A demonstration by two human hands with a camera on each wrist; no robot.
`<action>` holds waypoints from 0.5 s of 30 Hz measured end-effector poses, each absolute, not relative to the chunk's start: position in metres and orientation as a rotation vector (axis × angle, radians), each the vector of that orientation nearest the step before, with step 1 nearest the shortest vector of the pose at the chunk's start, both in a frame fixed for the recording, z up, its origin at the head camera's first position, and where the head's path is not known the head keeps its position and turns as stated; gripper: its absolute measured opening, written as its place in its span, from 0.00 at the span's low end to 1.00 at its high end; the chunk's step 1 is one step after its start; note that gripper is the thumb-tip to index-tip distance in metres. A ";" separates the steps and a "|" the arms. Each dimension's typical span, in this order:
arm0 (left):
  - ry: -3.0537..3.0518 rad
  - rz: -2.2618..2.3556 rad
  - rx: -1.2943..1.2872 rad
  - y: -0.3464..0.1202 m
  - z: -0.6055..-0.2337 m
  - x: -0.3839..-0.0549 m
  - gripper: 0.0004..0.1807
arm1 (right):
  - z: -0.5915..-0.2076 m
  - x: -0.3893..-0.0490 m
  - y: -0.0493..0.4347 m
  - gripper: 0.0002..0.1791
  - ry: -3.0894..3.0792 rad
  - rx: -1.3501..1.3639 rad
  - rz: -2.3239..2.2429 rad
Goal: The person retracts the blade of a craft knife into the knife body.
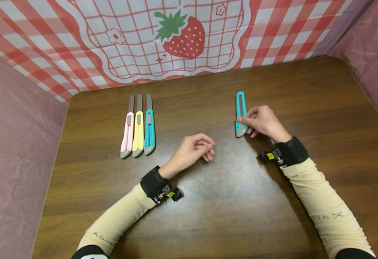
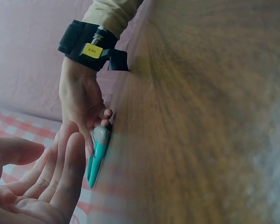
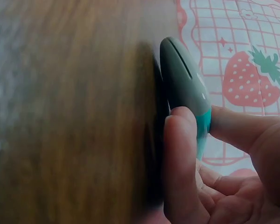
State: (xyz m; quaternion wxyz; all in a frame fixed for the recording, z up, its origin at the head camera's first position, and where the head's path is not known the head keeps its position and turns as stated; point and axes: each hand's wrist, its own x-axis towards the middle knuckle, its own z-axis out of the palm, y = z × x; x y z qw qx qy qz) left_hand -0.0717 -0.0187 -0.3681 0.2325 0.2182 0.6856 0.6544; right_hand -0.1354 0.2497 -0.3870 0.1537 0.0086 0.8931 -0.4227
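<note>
Between its thumb and fingers, my right hand pinches the lower part of a teal utility knife. The knife points away from me, its grey end cap nearest, and no blade sticks out past its tip. It lies at or just above the tabletop; I cannot tell which. My left hand hovers over or rests near the middle of the table, fingers loosely bent, holding nothing. Left of it lie a pink utility knife, a yellow one and another teal one, side by side with blades extended.
The brown wooden table has rounded far corners. Behind it hangs a red-and-white checked cloth with a strawberry print. Pink fabric drapes at both sides. A camera on a black band sits on each wrist.
</note>
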 end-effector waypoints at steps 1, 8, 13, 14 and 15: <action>1.886 1.799 0.598 -0.018 -0.368 -0.072 0.09 | -0.387 -0.135 0.250 0.22 2.564 0.028 -1.209; 1.896 1.798 0.589 -0.017 -0.369 -0.072 0.08 | -0.386 -0.135 0.252 0.22 2.598 0.034 -1.177; 1.893 1.794 0.582 -0.017 -0.369 -0.072 0.09 | -0.386 -0.134 0.254 0.20 2.588 0.045 -1.176; 1.895 1.789 0.583 -0.018 -0.369 -0.072 0.09 | -0.386 -0.134 0.254 0.20 2.585 0.047 -1.178; 1.896 1.789 0.586 -0.018 -0.370 -0.072 0.09 | -0.386 -0.135 0.254 0.20 2.581 0.050 -1.183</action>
